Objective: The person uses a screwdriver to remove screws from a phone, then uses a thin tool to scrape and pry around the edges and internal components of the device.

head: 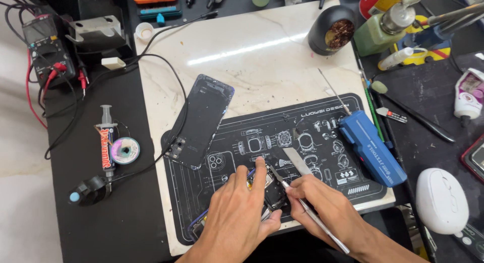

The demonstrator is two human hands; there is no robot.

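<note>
My left hand [241, 207] presses down on an opened phone body [269, 195] lying on the black repair mat [322, 142], index finger stretched over its top edge. My right hand [322, 205] holds a thin metal tool [307, 210] like a pen, its tip resting on the phone's insides beside my left index finger. A flat metal blade [297, 161] lies just above the phone. A detached dark phone back panel [201, 121] rests at the mat's left on the marble slab [262, 51].
A blue electric screwdriver [370, 147] lies at the mat's right edge. A multimeter [48, 53] with red leads, a syringe [106, 137] and solder wick spool [125, 150] sit left. A white mouse [441, 200], bottles and a brass-wool tip cleaner [335, 31] stand right and behind.
</note>
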